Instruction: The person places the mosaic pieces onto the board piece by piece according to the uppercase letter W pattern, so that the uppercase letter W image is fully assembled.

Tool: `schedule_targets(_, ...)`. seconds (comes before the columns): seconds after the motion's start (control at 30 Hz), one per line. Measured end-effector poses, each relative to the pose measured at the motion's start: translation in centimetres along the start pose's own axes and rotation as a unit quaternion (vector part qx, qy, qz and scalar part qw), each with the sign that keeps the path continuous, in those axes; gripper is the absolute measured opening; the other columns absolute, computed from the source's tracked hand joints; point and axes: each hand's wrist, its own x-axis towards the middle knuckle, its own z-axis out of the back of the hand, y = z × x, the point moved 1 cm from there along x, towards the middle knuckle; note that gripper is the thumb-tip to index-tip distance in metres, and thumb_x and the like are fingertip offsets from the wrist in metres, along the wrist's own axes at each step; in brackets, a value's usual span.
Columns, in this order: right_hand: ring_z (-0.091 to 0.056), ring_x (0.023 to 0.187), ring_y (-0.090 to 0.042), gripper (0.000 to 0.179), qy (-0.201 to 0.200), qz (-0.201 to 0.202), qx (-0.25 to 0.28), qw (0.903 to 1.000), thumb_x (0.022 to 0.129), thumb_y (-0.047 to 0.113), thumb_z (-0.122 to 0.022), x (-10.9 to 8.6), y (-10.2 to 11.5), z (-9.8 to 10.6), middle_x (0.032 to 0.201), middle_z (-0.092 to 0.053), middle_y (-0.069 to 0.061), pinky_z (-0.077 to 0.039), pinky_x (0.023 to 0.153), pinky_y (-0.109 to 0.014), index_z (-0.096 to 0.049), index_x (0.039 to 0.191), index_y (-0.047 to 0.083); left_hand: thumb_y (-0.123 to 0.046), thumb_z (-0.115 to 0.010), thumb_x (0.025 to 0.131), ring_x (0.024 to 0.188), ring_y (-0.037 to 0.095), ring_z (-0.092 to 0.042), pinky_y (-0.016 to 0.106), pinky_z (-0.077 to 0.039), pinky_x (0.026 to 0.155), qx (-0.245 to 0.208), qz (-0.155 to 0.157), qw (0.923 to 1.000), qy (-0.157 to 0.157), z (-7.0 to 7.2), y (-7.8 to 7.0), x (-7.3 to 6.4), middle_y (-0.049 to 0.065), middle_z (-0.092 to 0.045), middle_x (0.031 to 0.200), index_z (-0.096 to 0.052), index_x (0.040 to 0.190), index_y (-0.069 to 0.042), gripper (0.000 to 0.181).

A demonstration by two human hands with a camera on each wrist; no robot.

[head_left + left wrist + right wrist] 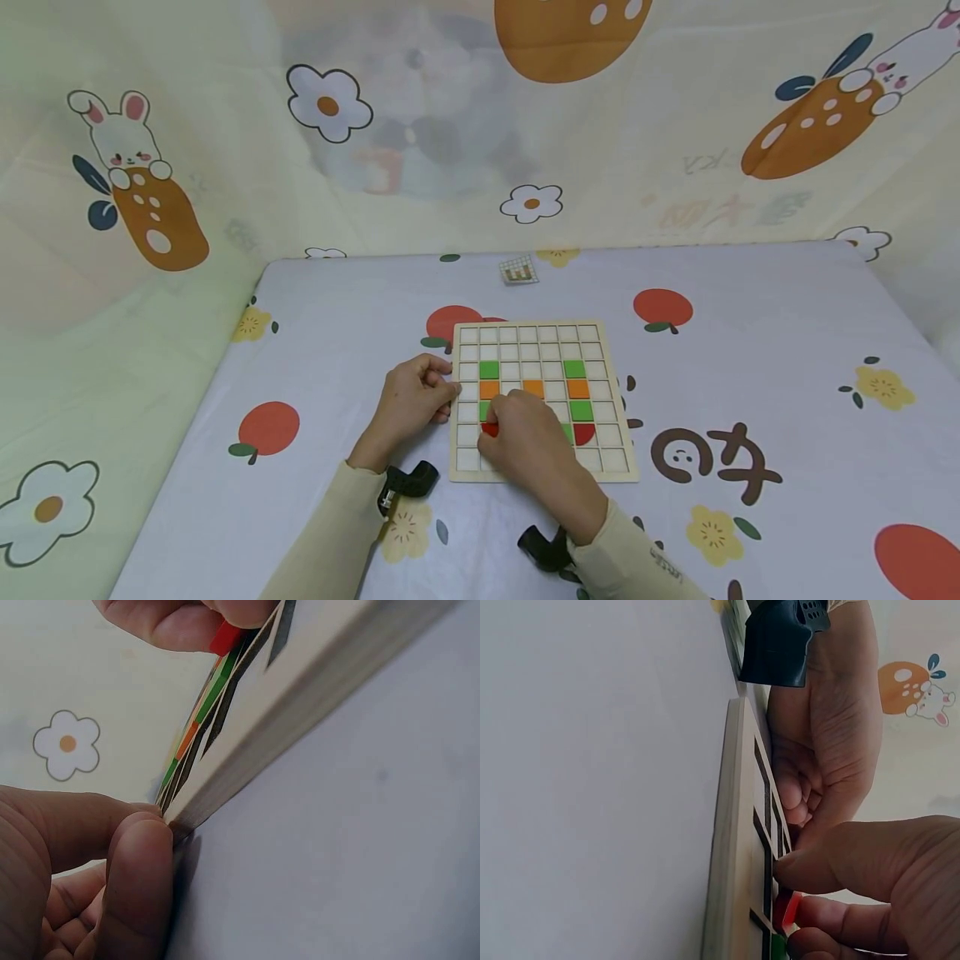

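Observation:
A pale wooden grid board point(618, 450) lies on the table, with green, orange and red pieces in some of its square cells. My left hand point(411, 400) holds the board's left edge, thumb and index finger pinching it in the left wrist view. Over the lower left part of the board, my right hand point(536, 450) pinches a small red piece point(786, 911) between thumb and fingers. That piece stands tilted at its cell, beside a green piece point(778, 946). Another red piece point(584, 434), with a rounded corner, sits at the lower right. My right hand covers several middle cells.
A small patterned card point(519, 271) lies near the table's back edge. The white tablecloth point(337, 333) carries printed apples and flowers. A patterned curtain point(435, 217) hangs behind and at the left. Black wrist devices point(411, 482) are worn at both sleeves.

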Motion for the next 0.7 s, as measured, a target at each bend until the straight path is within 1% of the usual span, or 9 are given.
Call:
schedule_targets(0.3,-0.044,0.061,-0.015,0.020,-0.011,0.012,-0.006,0.9999,0.077,0.004,-0.075,-0.06,-0.16,-0.17,0.067,-0.047,0.001,-0.037,0.053,-0.026,-0.060,0.067,0.012,-0.005,-0.076,0.092,0.054,0.014,-0.062,0.026,-0.059,0.053,-0.002,0.000,1.0000,0.000,0.01,0.01,0.02,0.008,-0.062,0.076,-0.067,0.111,-0.002,0.022)
schedule_targets(0.4,-0.044,0.061,-0.015,0.017,-0.012,0.010,-0.007,0.9999,0.077,0.004,-0.075,-0.17,-0.22,-0.20,0.069,-0.048,0.000,-0.037,0.052,-0.027,-0.063,0.068,0.012,-0.005,-0.077,0.092,0.054,0.014,-0.062,0.026,-0.059,0.053,-0.002,0.001,1.0000,0.000,0.00,0.03,0.02,0.008,-0.062,0.076,-0.067,0.111,-0.002,0.021)
schedule_targets(0.6,-0.049,0.068,-0.015,0.007,-0.018,0.001,-0.037,0.9991,0.080,0.011,-0.080,-0.53,-0.28,-0.06,0.076,-0.053,0.000,-0.042,0.053,-0.027,-0.073,0.080,0.012,-0.005,-0.077,0.092,0.054,0.015,-0.062,0.025,-0.059,0.053,0.000,-0.002,1.0000,0.000,0.00,0.07,0.03,0.008,-0.062,0.076,-0.067,0.111,-0.002,0.021)
schedule_targets(0.7,-0.053,0.077,-0.018,0.010,-0.025,-0.001,-0.050,0.9985,0.081,0.016,-0.083,-0.83,-0.44,0.08,0.082,-0.058,-0.001,-0.047,0.059,-0.030,-0.077,0.088,0.013,-0.005,-0.077,0.092,0.054,0.014,-0.062,0.025,-0.058,0.053,0.000,-0.003,1.0000,0.000,-0.01,0.02,0.01,0.008,-0.061,0.076,-0.067,0.111,-0.002,0.021)
